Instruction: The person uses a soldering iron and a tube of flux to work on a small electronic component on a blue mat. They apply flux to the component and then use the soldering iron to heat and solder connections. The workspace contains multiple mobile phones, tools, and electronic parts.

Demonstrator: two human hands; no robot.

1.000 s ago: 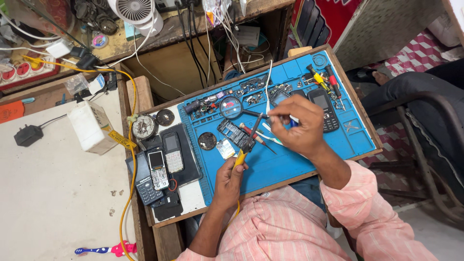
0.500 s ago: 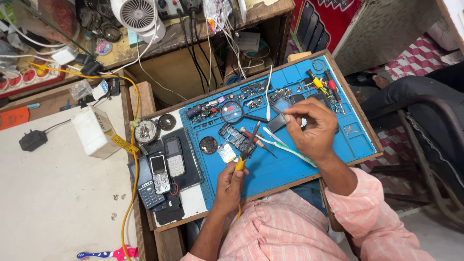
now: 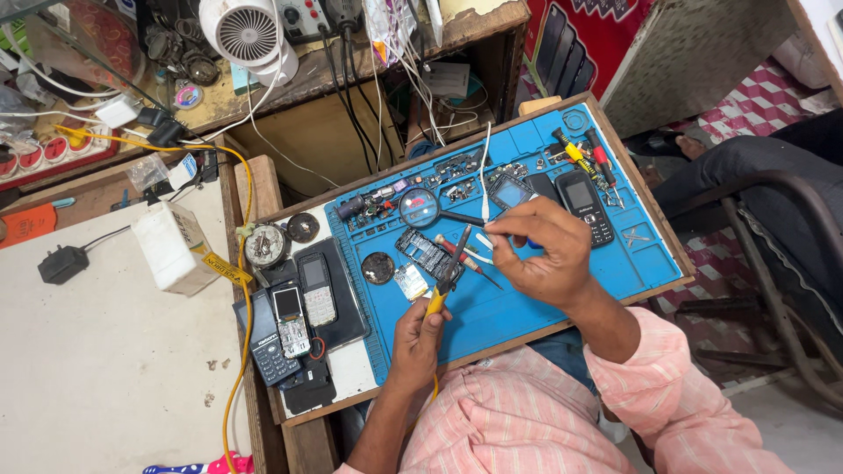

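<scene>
We note the left hand [image 3: 420, 338] closed around a yellow-handled soldering iron [image 3: 446, 283], its tip over the circuit board [image 3: 428, 254] lying on the blue mat [image 3: 562, 290] on the bench [image 3: 114, 369]. The right hand [image 3: 544, 254] pinches what appears to be a thin wire [image 3: 484, 171], near the magnifying glass [image 3: 420, 208].

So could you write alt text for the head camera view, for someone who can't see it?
Seen from above, a person's left hand holds a yellow-handled soldering iron over a small circuit board on a blue rubber work mat, while the right hand pinches a thin white wire. Old keypad phones lie alongside.
</scene>
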